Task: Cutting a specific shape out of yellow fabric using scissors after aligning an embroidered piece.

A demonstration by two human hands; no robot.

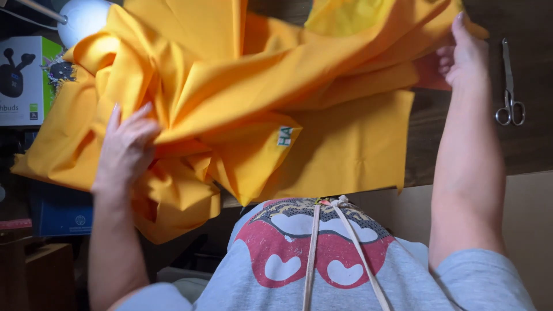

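Large sheet of bright orange-yellow woven fabric point(259, 75) bunched across the upper and middle frame, covering most of a dark wooden tabletop point(530, 144) and spilling over its near edge at lower left. Left hand point(124, 150) at centre left, fingers pressed into the folds, thumb hidden, so grip hard to judge. Right hand point(464, 55) at upper right, fingers closed on the cloth's far edge, fingertips partly buried. Steel scissors point(509, 86) lying apart at far right. White box with earbud picture point(20, 78) cut off at upper left. Small printed tab point(285, 136) at centre, half folded.
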